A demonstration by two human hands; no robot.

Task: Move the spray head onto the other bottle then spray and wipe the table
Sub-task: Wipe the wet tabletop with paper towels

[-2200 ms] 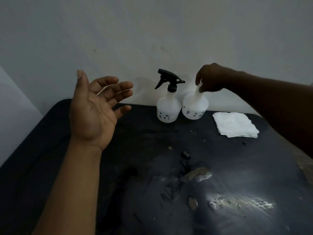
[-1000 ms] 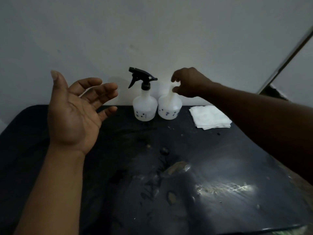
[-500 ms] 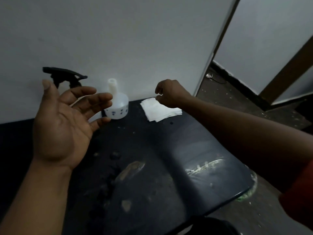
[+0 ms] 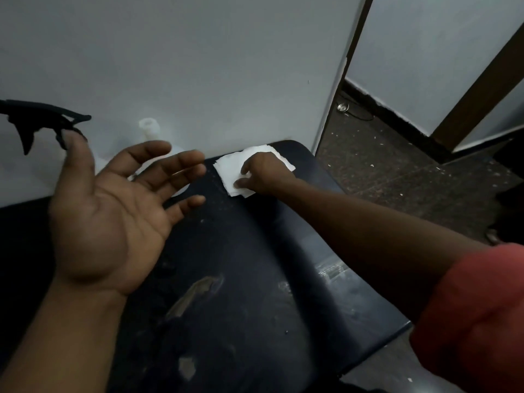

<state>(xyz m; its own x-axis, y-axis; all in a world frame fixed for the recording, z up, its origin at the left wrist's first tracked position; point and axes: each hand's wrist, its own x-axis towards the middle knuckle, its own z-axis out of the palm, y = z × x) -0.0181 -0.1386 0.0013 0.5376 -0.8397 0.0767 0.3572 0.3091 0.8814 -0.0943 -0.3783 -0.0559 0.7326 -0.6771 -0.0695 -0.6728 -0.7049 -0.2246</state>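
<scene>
My left hand [image 4: 107, 211] hovers palm up with fingers spread, holding nothing, in front of the two bottles. Above its thumb shows the black spray head [image 4: 42, 120]; its bottle is hidden behind my hand. The white bottle [image 4: 148, 128] beside it shows a bare open neck, its body mostly covered by my fingers. My right hand [image 4: 263, 174] lies on the stack of white tissues [image 4: 229, 168] at the table's back right corner. Its fingers curl down, with thumb and forefinger at the stack's left edge. Whether they hold anything is hidden.
The dark table [image 4: 255, 279] has scuffs and shiny wet patches. A grey wall stands right behind the bottles. The table's right edge drops to a speckled floor [image 4: 397, 171], with a brown door frame [image 4: 482, 80] beyond.
My right hand left the open bottle's neck, moved right and came down onto the tissue stack. The view swung right. My left hand stayed raised and open.
</scene>
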